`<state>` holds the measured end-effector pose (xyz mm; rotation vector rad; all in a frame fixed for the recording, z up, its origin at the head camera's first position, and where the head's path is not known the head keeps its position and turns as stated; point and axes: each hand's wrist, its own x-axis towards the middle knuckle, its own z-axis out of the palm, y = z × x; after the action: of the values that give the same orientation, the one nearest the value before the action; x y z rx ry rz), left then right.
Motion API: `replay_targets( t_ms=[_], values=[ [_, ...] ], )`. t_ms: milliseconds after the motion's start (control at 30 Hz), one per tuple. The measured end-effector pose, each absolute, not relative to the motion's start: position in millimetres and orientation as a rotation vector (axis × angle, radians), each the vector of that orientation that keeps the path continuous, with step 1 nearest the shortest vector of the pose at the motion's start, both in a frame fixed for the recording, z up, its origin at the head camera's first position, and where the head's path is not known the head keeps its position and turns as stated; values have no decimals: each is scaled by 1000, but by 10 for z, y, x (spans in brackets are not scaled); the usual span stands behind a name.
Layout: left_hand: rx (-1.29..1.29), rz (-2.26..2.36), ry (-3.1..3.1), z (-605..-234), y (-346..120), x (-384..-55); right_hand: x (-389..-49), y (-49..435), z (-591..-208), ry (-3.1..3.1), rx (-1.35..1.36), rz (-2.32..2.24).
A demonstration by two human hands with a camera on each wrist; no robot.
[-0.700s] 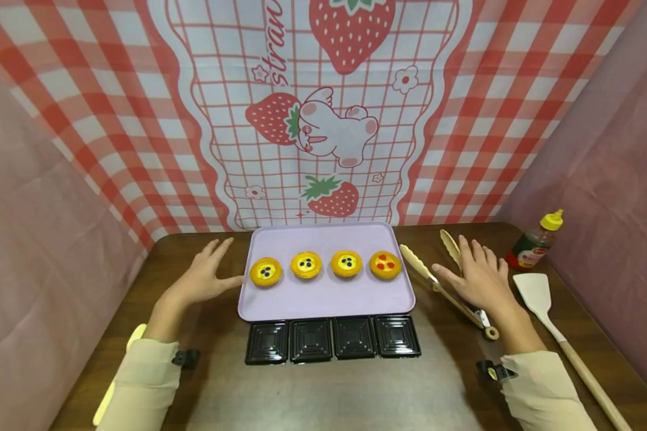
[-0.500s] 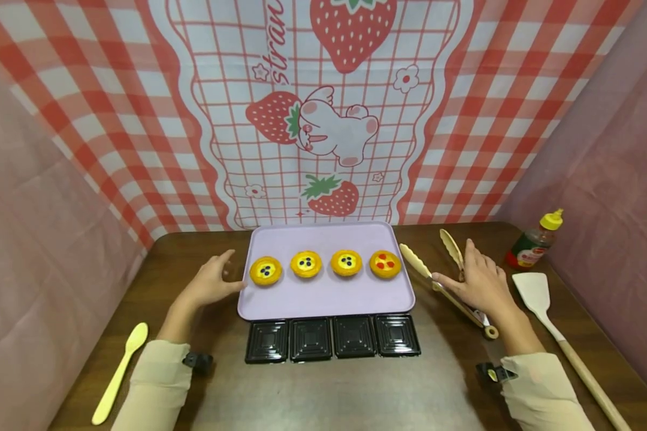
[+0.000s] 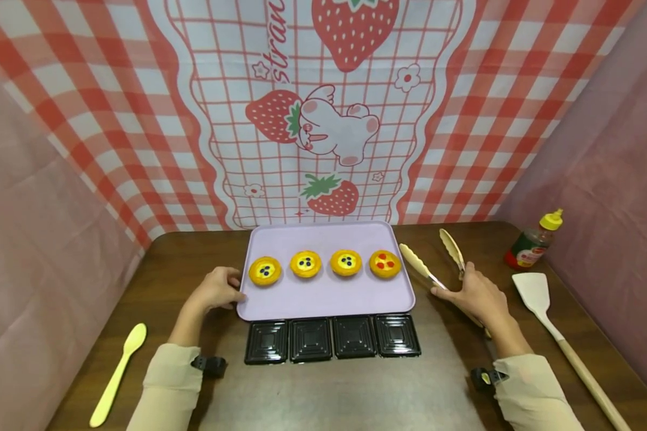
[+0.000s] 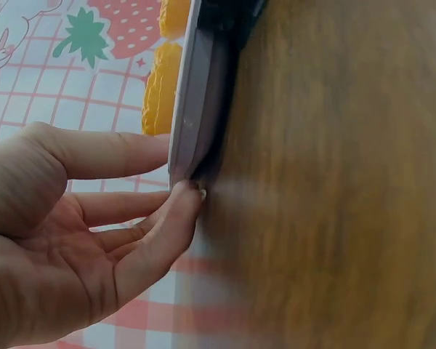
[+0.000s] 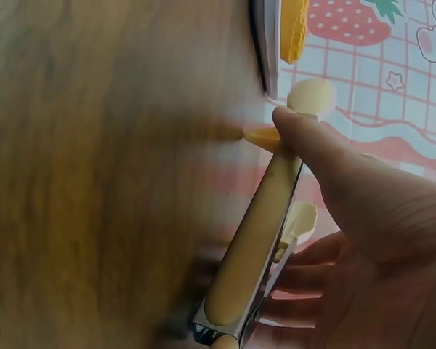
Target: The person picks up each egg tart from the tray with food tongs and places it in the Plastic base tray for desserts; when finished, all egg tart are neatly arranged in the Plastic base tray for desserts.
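My left hand (image 3: 218,289) is at the left edge of a lilac tray (image 3: 323,302). In the left wrist view, the thumb lies over the rim of the tray (image 4: 195,109) and fingertips meet its underside, pinching it. Three egg tarts with blue dots (image 3: 305,264) and one tart with red pieces (image 3: 385,264) sit in a row on the tray. Right of it, my right hand (image 3: 482,296) grips a pair of tongs (image 3: 416,261), whose tips are spread apart. In the right wrist view, the thumb is on one arm of the tongs (image 5: 251,240), with the fingers along the other.
Several black square plastic trays (image 3: 354,337) line up before the lilac tray. A white-headed spatula (image 3: 534,293) and a yellow-capped squeeze bottle (image 3: 532,246) are at the right. A pale yellow spoon (image 3: 118,374) lies at the left. A checked cloth (image 3: 453,149) hangs behind.
My left hand has moved down and in to the tray's left edge, its fingers closing on the rim. My right hand has lowered onto the tongs. The tarts have stayed in place.
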<state>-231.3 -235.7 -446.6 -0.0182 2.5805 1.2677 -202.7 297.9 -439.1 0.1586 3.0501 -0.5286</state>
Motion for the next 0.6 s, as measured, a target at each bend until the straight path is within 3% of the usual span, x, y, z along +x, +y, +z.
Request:
replay_targets(
  t_ms=[600],
  values=[
    [-8, 1407, 2521, -4551, -2360, -2292, -2033, 3007, -4446, 3094, 227, -673]
  ],
)
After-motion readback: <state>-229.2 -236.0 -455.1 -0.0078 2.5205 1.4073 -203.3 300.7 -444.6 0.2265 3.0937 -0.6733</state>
